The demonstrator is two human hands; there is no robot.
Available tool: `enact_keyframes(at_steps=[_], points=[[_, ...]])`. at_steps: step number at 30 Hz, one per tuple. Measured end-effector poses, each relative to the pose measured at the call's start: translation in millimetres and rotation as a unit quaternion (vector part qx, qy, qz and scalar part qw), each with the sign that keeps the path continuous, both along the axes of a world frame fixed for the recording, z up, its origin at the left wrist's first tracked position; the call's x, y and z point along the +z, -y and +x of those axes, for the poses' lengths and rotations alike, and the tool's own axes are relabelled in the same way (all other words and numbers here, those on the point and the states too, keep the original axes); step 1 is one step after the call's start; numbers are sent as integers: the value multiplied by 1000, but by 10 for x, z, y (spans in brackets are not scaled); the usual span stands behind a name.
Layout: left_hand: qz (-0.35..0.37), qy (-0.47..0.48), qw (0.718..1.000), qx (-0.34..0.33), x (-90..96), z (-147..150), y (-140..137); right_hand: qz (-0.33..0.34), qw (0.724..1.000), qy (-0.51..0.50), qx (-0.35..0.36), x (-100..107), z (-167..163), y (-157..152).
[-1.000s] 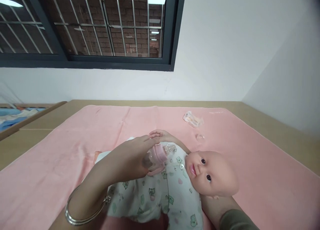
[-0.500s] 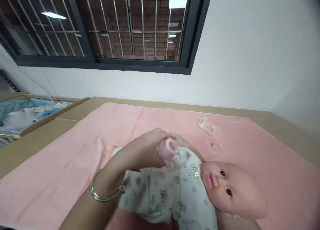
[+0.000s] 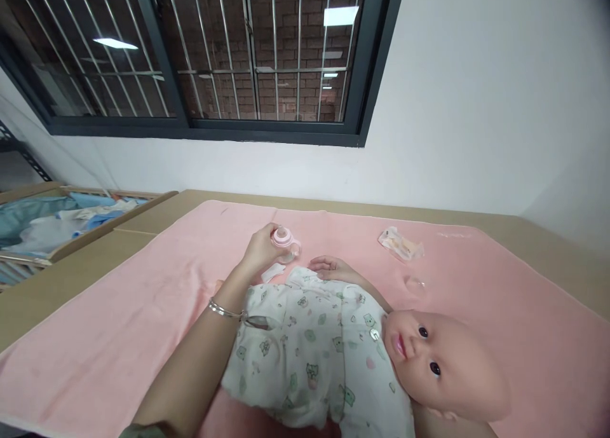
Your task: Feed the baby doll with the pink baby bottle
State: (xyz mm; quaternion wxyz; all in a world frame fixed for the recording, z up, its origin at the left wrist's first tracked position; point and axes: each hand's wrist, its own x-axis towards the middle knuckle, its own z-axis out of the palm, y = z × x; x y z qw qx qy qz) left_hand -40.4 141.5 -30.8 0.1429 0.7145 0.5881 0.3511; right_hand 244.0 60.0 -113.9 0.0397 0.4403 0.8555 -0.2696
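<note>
Moved since half a second ago: bottle, carried off the doll's chest and out to the blanket beyond the doll's raised arm.

Crate: far left, beside the counter, holding blue and white cloth.

Blanket: pink, spread over the counter, bearing everything listed below.

Left hand: arm reaching forward across the blanket, silver bangle on the wrist; fingers curled closed around the bottle.

Bottle: small, pink cap, clear body (lower part hidden by the fingers); at blanket level just beyond the doll's arm, whether it touches the blanket cannot be told.

Doll: on its back, head to the right, white printed romper; one arm raised, its hand just right of the bottle.

Wrapper: clear plastic, crumpled, near the blanket's far edge, well apart from the doll.

Right hand: hidden under the doll's head at lower right; only a strip of forearm shows, so its grip cannot be told.
</note>
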Motion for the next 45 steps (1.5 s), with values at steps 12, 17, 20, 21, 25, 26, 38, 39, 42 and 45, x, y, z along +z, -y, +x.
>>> enact_keyframes(at_steps=[12,17,20,21,25,26,38,39,42,45], points=[[-68,-56,996,26,-229,62,-172,-679,491,512,188,7,-147,-154],[-79,-54,995,-1,-196,173,-198,-514,802,214,219,-78,34,-112],[-89,-63,994,-5,-147,229,-198,-559,745,265,248,-53,-46,-114],[-94,-70,993,-4,-132,237,-197,-598,682,321,273,-18,-111,-119],[-126,-116,983,68,-100,203,-186,-704,451,434,337,173,-353,-121],[-139,-131,977,93,-103,183,-178,-709,442,424,351,205,-377,-117],[-308,-259,915,11,-211,100,-4,-421,839,202,279,61,-366,-201],[-299,-264,917,5,-166,104,22,-398,863,177,257,54,-391,-197],[-243,-269,932,-14,52,169,152,-317,936,49,147,24,-423,-174],[-181,-265,946,-42,367,375,395,-286,952,26,103,15,-400,-169]])
